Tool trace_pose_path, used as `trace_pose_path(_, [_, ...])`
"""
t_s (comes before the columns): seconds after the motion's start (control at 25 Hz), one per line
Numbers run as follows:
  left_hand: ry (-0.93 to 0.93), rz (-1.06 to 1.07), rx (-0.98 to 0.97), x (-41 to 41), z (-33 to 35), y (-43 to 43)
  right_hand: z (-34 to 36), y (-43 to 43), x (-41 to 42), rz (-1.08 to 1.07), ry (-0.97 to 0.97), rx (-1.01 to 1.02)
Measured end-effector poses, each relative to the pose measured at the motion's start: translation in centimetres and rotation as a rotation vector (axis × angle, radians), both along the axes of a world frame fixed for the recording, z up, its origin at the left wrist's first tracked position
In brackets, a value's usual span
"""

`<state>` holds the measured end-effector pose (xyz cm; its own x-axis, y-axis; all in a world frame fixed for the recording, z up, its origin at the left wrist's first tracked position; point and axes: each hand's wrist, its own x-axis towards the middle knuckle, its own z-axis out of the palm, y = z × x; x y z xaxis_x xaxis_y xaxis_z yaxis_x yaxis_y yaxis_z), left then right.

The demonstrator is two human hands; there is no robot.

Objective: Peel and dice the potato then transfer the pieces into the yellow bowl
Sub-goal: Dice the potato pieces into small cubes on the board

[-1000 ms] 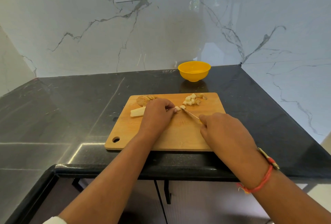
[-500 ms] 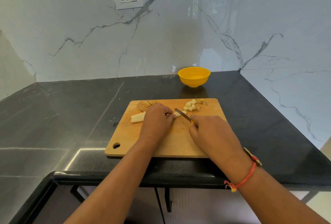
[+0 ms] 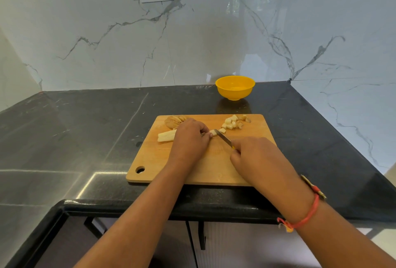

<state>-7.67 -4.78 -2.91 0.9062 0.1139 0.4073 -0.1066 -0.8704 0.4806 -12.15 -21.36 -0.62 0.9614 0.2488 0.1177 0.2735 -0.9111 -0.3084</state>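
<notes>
Change: your right hand has drawn in toward the left since a second ago. The knife now has its tip at the cut end of the potato strip, where before it trailed off to the right.
Meaning: you look set for another crosswise cut. Dicing seems partway through, with most of the strip uncut and nothing in the bowl that I can see.
Potato: the pale strip lies across the far left part of the cutting board, one end sticking out left of your left hand. The diced pieces sit heaped near the far right corner, and brown peelings lie just behind the strip.
Hands: your left hand curls over the strip and pins it down. Your right is wrapped round the knife handle.
Edges: the heap lies close to the board's far edge, so a careless sweep could tip bits onto the desk.
Room: the yellow bowl stands apart behind the board, by the wall, with a band of dark desk between.
</notes>
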Motion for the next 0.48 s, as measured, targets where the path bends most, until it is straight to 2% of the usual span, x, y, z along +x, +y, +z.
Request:
trace_pose_path(0.12, [-0.019,-0.007,-0.002,0.0,-0.1,0.1,0.2,-1.1,-1.5,-0.038,-0.013,-0.053])
trace_pose_path(0.24, [-0.017,-0.018,-0.007,-0.1,-0.2,0.1,0.2,-1.5,-1.6,-0.055,-0.106,-0.119])
trace_pose_path(0.48, [-0.014,-0.013,-0.010,0.0,-0.2,0.2,1.0,-1.2,-1.9,-0.039,-0.188,0.015])
